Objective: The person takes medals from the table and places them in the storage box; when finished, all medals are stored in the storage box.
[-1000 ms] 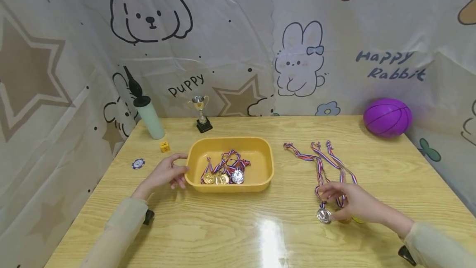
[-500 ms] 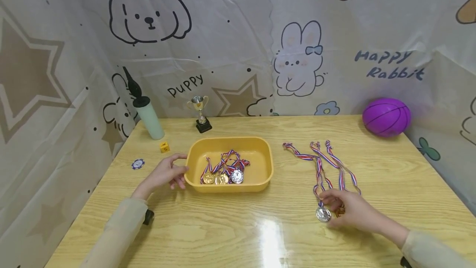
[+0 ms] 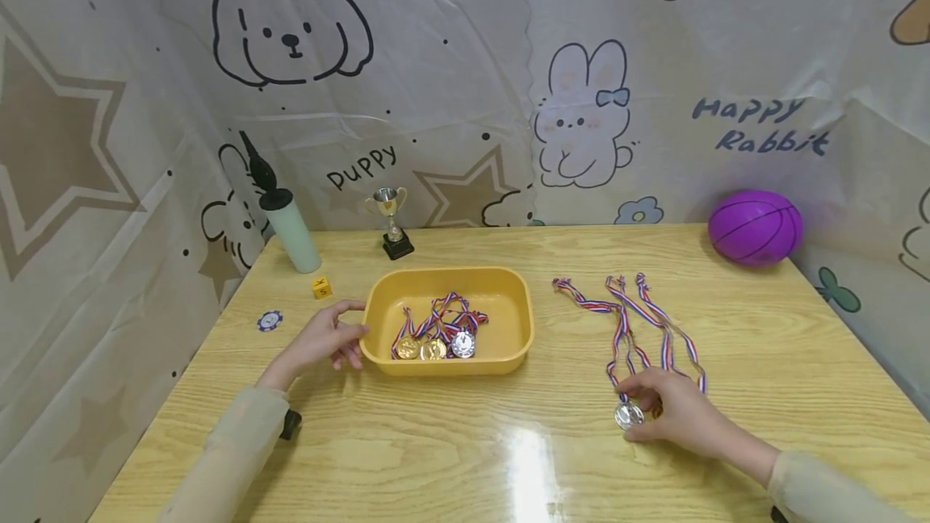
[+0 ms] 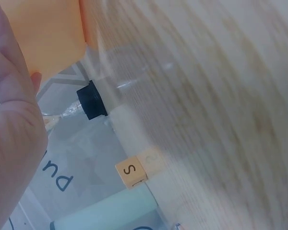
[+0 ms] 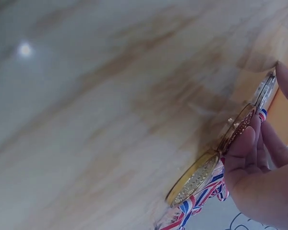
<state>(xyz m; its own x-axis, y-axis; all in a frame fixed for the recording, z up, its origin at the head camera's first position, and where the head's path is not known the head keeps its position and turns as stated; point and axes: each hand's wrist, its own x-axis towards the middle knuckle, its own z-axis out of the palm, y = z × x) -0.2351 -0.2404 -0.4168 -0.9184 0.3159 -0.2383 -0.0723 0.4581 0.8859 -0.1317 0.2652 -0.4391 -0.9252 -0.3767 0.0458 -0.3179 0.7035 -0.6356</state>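
right hand (image 3: 679, 410) pinches a medal (image 3: 629, 416) on the glossy wood-grain table (image 3: 436, 442), cartoon-printed cloth (image 3: 465, 87) behind; left hand (image 3: 330, 335), fingers apart, touches the yellow tray (image 3: 450, 368). the medal looks round, shiny and silver.

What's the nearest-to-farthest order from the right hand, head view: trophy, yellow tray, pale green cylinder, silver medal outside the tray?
1. Silver medal: at the right hand's fingertips.
2. Yellow tray: left of that hand.
3. Trophy: behind the tray.
4. Pale green cylinder: back left, beyond the trophy.
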